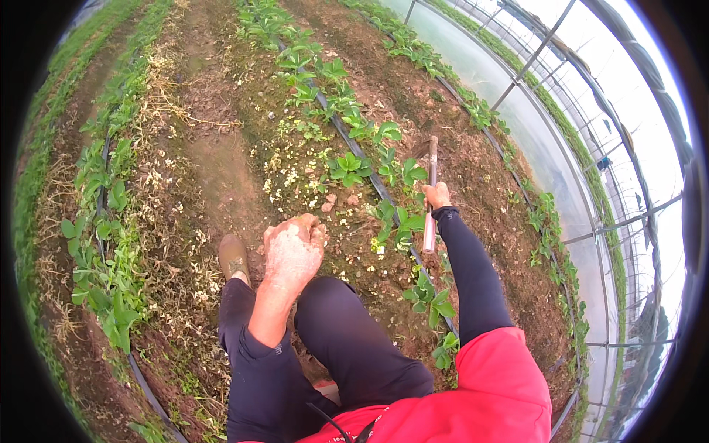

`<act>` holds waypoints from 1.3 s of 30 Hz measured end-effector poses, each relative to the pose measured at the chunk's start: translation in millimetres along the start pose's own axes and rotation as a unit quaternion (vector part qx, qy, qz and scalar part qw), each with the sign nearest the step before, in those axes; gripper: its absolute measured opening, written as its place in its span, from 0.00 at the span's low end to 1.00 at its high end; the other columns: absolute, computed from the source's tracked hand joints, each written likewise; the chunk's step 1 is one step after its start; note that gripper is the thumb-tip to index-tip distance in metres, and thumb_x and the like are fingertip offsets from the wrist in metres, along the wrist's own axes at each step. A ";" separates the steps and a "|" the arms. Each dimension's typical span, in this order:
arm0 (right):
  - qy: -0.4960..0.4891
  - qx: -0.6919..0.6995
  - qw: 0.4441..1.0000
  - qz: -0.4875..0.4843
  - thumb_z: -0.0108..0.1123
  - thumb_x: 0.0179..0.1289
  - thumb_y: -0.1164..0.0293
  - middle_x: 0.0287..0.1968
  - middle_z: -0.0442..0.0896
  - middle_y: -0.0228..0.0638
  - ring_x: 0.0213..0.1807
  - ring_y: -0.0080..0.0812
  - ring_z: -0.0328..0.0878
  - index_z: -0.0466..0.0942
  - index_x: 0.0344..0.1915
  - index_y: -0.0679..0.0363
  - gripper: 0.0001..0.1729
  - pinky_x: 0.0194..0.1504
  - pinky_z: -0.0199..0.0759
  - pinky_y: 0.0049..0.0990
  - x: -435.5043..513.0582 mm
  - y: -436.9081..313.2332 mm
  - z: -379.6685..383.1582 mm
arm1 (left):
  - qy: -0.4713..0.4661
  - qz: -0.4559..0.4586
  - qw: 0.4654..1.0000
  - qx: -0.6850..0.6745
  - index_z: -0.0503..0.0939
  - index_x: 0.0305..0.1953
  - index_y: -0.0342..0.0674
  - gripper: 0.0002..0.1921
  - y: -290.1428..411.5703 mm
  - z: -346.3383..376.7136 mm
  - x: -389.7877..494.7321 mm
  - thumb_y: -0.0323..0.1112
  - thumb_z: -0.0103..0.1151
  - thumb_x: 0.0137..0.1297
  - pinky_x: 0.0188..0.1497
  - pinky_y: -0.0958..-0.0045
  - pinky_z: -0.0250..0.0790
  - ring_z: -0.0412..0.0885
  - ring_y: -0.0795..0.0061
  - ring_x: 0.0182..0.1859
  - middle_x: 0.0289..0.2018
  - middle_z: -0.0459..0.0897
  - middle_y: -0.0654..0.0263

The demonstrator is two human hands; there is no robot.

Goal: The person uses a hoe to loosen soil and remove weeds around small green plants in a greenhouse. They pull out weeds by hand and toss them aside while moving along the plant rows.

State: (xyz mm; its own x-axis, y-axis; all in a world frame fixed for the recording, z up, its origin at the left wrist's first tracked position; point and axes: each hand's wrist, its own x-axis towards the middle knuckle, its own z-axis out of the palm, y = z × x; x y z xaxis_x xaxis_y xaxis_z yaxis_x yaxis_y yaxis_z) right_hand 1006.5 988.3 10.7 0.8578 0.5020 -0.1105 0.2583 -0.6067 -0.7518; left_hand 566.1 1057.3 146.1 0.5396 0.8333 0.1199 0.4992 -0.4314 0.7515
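My left hand (294,243), smeared with soil, is curled into a fist above the bed, left of the black drip line (354,147); whether anything is inside it cannot be told. Beyond the drip line, my right hand (437,195) grips the handle of a hand tool (430,232). The tool's far end is down at the soil beside the plants, and its blade is not clearly visible. Strawberry plants (349,168) grow along both sides of the line between my hands. Small reddish clods (329,202) lie just above my left fist.
Another drip line with low plants (545,221) runs at the right, beside the plastic sheeting and metal frame (518,83) of a tunnel greenhouse. At the left lie a trodden furrow (221,166), dry plant litter and another planted row (102,266). My shoe (232,257) rests at the furrow's near end.
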 end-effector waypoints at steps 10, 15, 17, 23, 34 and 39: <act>-0.043 -0.211 0.976 0.019 0.55 0.53 0.65 0.32 0.80 0.59 0.34 0.50 0.81 0.71 0.38 0.72 0.20 0.39 0.75 0.41 -80.8 66.9 -30.6 | -0.002 0.050 0.999 -0.004 0.79 0.32 0.36 0.09 6.3 10.7 4.1 0.34 0.51 0.59 0.36 0.58 0.70 0.79 0.51 0.32 0.26 0.80 0.51; -0.079 -0.268 0.960 -0.010 0.56 0.54 0.67 0.27 0.80 0.55 0.26 0.46 0.81 0.70 0.36 0.73 0.18 0.28 0.74 0.38 -117.2 53.8 -78.8 | -0.009 0.037 0.999 0.010 0.78 0.31 0.40 0.07 6.1 10.4 4.9 0.36 0.53 0.58 0.40 0.57 0.66 0.79 0.56 0.32 0.24 0.80 0.56; -0.115 -0.200 0.973 -0.022 0.58 0.53 0.69 0.18 0.75 0.42 0.13 0.33 0.73 0.70 0.30 0.70 0.13 0.14 0.65 0.32 -117.6 37.9 -92.3 | -0.003 0.048 0.999 0.007 0.78 0.30 0.40 0.08 6.3 10.4 4.4 0.36 0.53 0.58 0.40 0.57 0.67 0.79 0.55 0.31 0.23 0.80 0.56; 0.031 -0.171 0.978 -0.116 0.54 0.50 0.70 0.15 0.76 0.47 0.14 0.39 0.76 0.74 0.23 0.74 0.14 0.19 0.70 0.36 -53.9 -15.1 -46.2 | 0.001 0.041 0.999 0.009 0.78 0.30 0.39 0.08 3.1 9.9 4.5 0.37 0.54 0.58 0.41 0.57 0.67 0.80 0.56 0.32 0.24 0.80 0.56; -0.022 -0.221 0.974 -0.048 0.55 0.49 0.71 0.30 0.80 0.58 0.34 0.54 0.80 0.73 0.36 0.73 0.16 0.36 0.74 0.40 -88.6 30.7 1.5 | -0.039 0.018 0.999 0.024 0.78 0.31 0.41 0.09 8.4 8.8 8.7 0.39 0.53 0.60 0.44 0.57 0.64 0.79 0.56 0.35 0.27 0.81 0.58; -0.081 -0.143 0.985 -0.043 0.54 0.51 0.74 0.19 0.75 0.43 0.20 0.35 0.75 0.70 0.31 0.70 0.10 0.19 0.68 0.34 -139.4 46.9 -62.4 | -0.018 0.064 0.998 -0.004 0.79 0.34 0.36 0.10 13.9 14.8 6.1 0.35 0.52 0.59 0.40 0.59 0.71 0.80 0.52 0.35 0.28 0.81 0.51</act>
State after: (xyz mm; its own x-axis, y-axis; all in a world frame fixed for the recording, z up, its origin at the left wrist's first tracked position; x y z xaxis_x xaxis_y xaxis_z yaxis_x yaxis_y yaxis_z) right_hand 926.8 851.3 31.4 0.7507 0.6371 -0.1745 0.4619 -0.6952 -0.5507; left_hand 586.3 1051.3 147.8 0.6220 0.7591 0.1922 0.4198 -0.5304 0.7365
